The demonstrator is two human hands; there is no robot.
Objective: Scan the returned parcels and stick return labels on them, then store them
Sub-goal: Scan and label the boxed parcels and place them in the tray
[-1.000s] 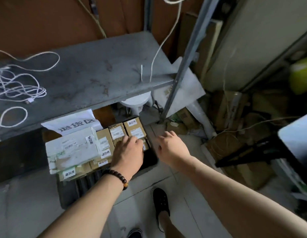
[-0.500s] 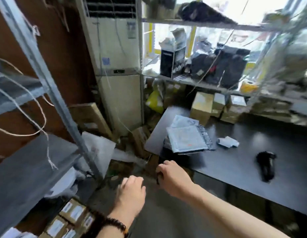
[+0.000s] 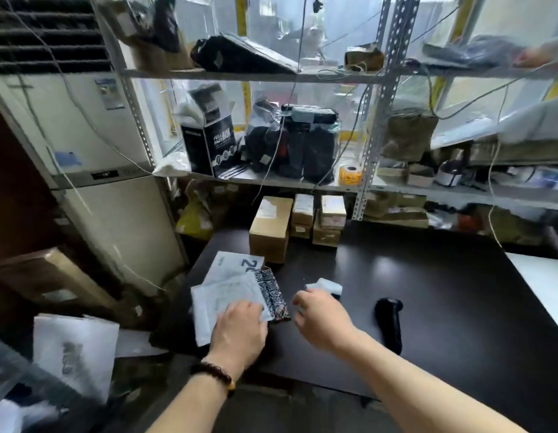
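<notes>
A stack of soft mailer parcels lies at the left end of the black table (image 3: 443,307): a grey-white bag (image 3: 215,298) on top, a dark patterned bag (image 3: 273,295) under it, another white bag (image 3: 232,264) behind. My left hand (image 3: 238,331), wearing a bead bracelet, rests on the near edge of the top bag. Just right of the stack, my right hand (image 3: 320,317) hovers over the table with fingers loosely curled, holding nothing. A black handheld scanner (image 3: 390,323) lies to its right. White label paper (image 3: 326,284) sits behind my right hand.
Cardboard boxes (image 3: 271,232) stand at the table's back edge under metal shelving (image 3: 271,179) filled with dark bags and an orange tape roll (image 3: 350,173). A tall air conditioner (image 3: 93,151) stands to the left. A white bag (image 3: 73,351) and boxes lie on the floor beside the table.
My view swung up from the bin of labelled parcels under the grey shelf to the black table. Both hands left the bin; the left now rests on the top mailer.
</notes>
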